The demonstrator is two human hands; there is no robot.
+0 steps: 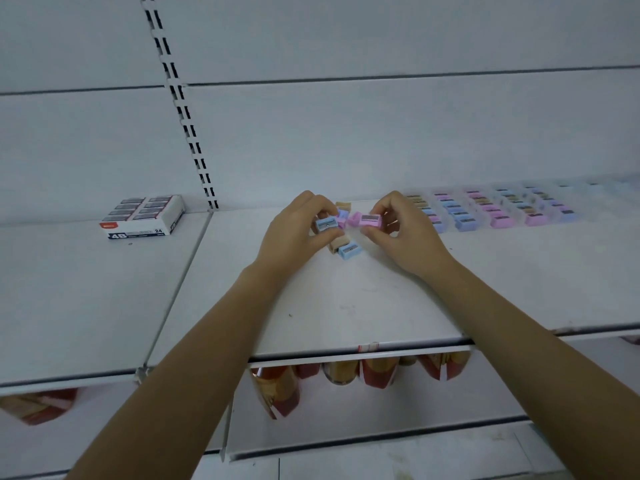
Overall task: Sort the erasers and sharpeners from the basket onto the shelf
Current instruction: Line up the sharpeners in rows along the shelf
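- Sharpeners: a small loose cluster (341, 233) sits mid-frame on the white shelf (346, 306), between both hands.
- Left hand (294, 233) pinched closed on a blue sharpener (327, 224); right hand (403, 230) pinched closed on a pink sharpener (370, 220).
- Count, loose pile: roughly six or seven visible, among them another blue one (349, 251) lying free at the near edge; hands hide part, so inexact.
- Sorted rows (491, 207), right of centre: about five or six columns, too blurred to count pieces.
- Eraser box (143, 216), upper left of the shelf: one. Basket not in view.
- Risk: fingers crowding the pile could knock loose pieces about.
- Risk: small smooth blocks may slip from a fingertip pinch, or nudge the finished rows askew when placed.
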